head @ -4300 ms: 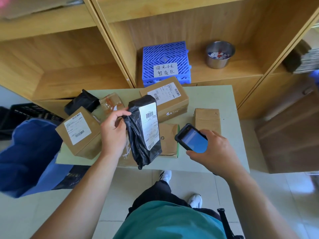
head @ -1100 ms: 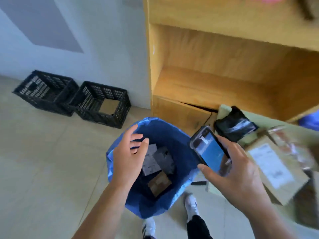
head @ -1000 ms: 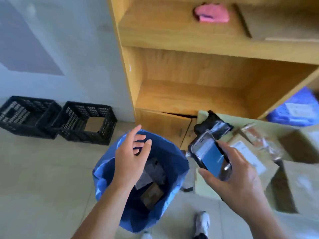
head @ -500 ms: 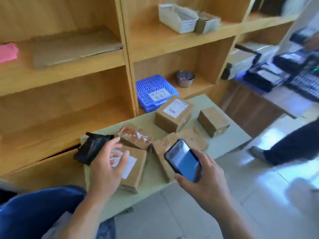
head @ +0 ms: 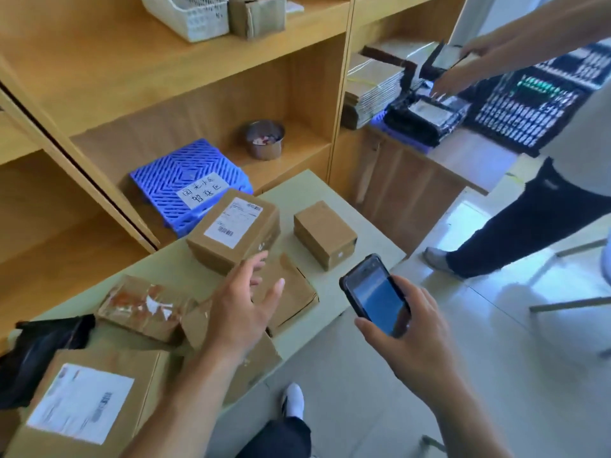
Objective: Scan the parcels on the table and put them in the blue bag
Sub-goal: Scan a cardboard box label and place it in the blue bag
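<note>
The left hand (head: pixel 243 312) hovers spread and empty above the parcels (head: pixel 284 292) on the desk (head: pixel 334 193). The right hand (head: pixel 413 338) grips a phone (head: pixel 373 294).

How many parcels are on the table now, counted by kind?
Cardboard boxes: 3
Brown paper mailers: 2
Clear-film packet: 1
Black bag: 1
Total: 7

left hand (head: pixel 243 312): empty, fingers (head: pixel 256 262) spread over flat kraft parcel (head: pixel 291 292) | beyond the fingers: labelled carton (head: pixel 234 231) on worktop (head: pixel 330 190) | right hand (head: pixel 416 338): grips phone scanner (head: pixel 375 294), screen up, right of the fingers
</note>
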Motion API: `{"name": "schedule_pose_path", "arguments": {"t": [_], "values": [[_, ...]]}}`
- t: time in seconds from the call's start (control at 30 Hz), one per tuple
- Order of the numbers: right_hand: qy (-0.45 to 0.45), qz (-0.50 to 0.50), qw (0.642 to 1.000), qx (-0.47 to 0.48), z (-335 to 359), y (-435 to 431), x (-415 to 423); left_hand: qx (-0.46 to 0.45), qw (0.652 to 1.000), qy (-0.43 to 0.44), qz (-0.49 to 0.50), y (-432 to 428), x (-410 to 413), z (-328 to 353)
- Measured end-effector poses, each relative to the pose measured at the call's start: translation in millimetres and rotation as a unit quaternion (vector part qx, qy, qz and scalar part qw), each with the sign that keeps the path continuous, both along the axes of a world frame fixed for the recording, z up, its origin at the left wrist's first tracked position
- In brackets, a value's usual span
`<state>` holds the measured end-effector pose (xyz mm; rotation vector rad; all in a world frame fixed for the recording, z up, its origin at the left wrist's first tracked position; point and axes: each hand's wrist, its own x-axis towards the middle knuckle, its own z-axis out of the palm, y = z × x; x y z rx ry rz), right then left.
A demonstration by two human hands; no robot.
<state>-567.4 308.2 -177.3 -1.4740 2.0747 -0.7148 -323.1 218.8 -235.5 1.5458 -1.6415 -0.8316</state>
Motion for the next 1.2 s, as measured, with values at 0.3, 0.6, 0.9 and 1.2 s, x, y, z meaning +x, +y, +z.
{"name": "schedule_pose_path", "arguments": {"t": [0.3,0.6,0.9,1.2], "values": [[0.019,0.008,0.999,0.038,-16.0,-94.7,-41.6,0.034,0.996,-0.052,-0.059,-104.3,-66.0,-23.0],[0.005,0.04,0.997,0.06,-48.2,-175.6,-117.0,0.042,0.986,-0.152,-0.053,-150.9,-140.2,-47.7],[-0.01,0.171,0.981,0.094,-93.5,-260.8,-206.7,0.19,0.945,-0.261,0.054,-185.1,-232.6,-102.4],[-0.018,0.219,0.971,0.096,-137.8,-308.1,-232.7,0.186,0.914,-0.316,0.174,-207.2,-273.4,-153.8]]}}
